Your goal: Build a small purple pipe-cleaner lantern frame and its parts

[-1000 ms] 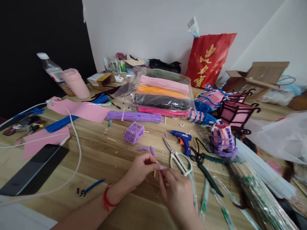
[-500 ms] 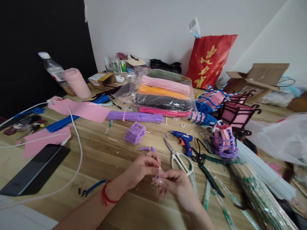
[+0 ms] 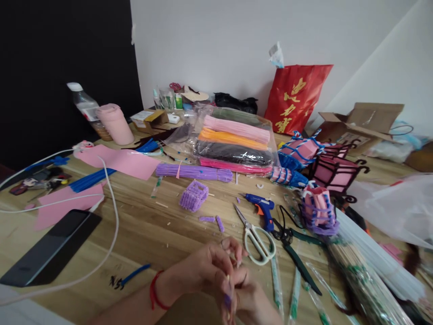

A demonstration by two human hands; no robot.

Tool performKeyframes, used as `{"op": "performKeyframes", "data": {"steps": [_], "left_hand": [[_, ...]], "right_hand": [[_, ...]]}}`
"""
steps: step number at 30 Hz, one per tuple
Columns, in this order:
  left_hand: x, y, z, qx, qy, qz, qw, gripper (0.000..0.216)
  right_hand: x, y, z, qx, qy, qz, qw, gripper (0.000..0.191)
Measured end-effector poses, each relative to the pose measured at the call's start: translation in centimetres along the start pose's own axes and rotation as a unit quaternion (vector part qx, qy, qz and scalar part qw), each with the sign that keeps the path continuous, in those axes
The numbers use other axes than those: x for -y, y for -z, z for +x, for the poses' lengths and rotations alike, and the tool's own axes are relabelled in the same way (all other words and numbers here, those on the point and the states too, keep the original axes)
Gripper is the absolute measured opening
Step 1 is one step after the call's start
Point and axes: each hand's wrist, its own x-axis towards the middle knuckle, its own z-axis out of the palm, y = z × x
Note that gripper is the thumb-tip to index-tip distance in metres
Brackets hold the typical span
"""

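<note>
My left hand point(image 3: 206, 268), with a red cord bracelet at its wrist, meets my right hand point(image 3: 252, 300) near the lower edge of the view. Both are closed, fingertips pinched around a small purple pipe-cleaner piece point(image 3: 228, 299); a pale stick end seems to show above it. Fingers hide most of this piece, and blur softens its outline. Beyond the hands lie two short purple pipe-cleaner pieces point(image 3: 219, 223) and a small open purple pipe-cleaner frame point(image 3: 194, 196). White-handled scissors point(image 3: 254, 239) rest just past my right hand.
A blue glue gun point(image 3: 262, 207) and green-handled pliers point(image 3: 299, 259) lie right of centre. Behind them stand pink paper lanterns point(image 3: 333, 174). A purple pipe-cleaner bundle point(image 3: 196, 172) lies before a clear bag of coloured bundles point(image 3: 233, 146). A phone point(image 3: 50, 248) and white cable point(image 3: 113, 216) are at left.
Both hands have come lower in the view and closer to me, still pinching the small piece, and my right hand has turned. The whole scene has shifted slightly down as the head moved.
</note>
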Motion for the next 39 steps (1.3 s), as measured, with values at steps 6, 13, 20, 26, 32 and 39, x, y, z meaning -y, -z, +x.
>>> {"op": "performKeyframes", "data": {"steps": [6, 13, 20, 26, 32, 39], "left_hand": [[-0.3, 1.0, 0.4, -0.080, -0.040, -0.179, 0.980, 0.019], [-0.4, 4.4, 2.6, -0.257, -0.077, -0.116, 0.956, 0.028], [1.8, 4.5, 4.4, -0.231, 0.000, -0.034, 0.972, 0.040], [1.4, 4.5, 4.4, -0.222, 0.022, -0.031, 0.974, 0.041], [1.5, 4.5, 4.4, -0.215, 0.021, -0.035, 0.976, 0.041], [2.3, 4.8, 4.6, -0.195, 0.008, -0.007, 0.981, 0.040]], "right_hand": [[5.1, 0.8, 1.5, 0.019, 0.014, -0.202, 0.979, 0.022], [14.9, -0.8, 9.7, -0.104, 0.212, -0.754, 0.613, 0.037], [14.9, -4.3, 20.3, -0.053, 0.169, -0.889, 0.422, 0.019], [14.0, -5.2, 23.2, -0.014, 0.107, -0.947, 0.302, 0.027], [13.4, -4.8, 23.0, 0.009, 0.094, -0.964, 0.249, 0.026], [14.1, -3.8, 23.2, 0.022, 0.081, -0.965, 0.246, 0.028]]}}
